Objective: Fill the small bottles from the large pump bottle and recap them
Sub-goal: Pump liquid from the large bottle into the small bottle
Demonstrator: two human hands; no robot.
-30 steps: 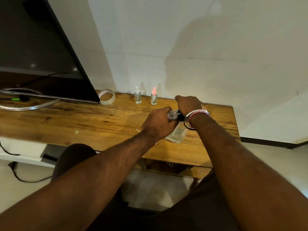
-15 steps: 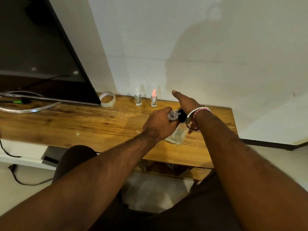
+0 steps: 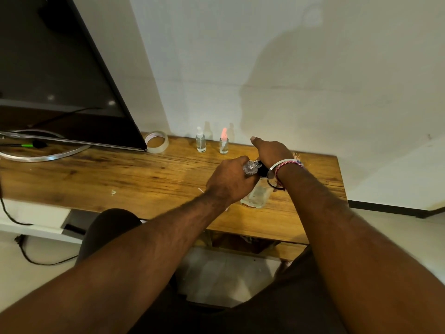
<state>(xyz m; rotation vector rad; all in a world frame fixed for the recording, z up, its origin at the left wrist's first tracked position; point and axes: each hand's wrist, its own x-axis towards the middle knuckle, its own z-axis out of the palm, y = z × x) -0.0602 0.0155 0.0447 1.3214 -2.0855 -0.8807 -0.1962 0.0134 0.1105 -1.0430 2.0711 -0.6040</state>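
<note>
The large clear pump bottle stands on the wooden table, near its front edge. Its black pump head sits under the palm of my right hand, whose fingers point straight out toward the wall. My left hand grips a small clear bottle and holds it up against the pump head. Two more small bottles stand capped at the back by the wall: one with a white cap and one with a pink cap.
A roll of clear tape lies left of the small bottles. A large dark screen on a curved metal stand fills the table's left. Cables run over the floor at the left.
My right hand's fingers, curled over the pump head a second ago, have straightened and point forward. My left hand and the small bottle have stayed in place.
</note>
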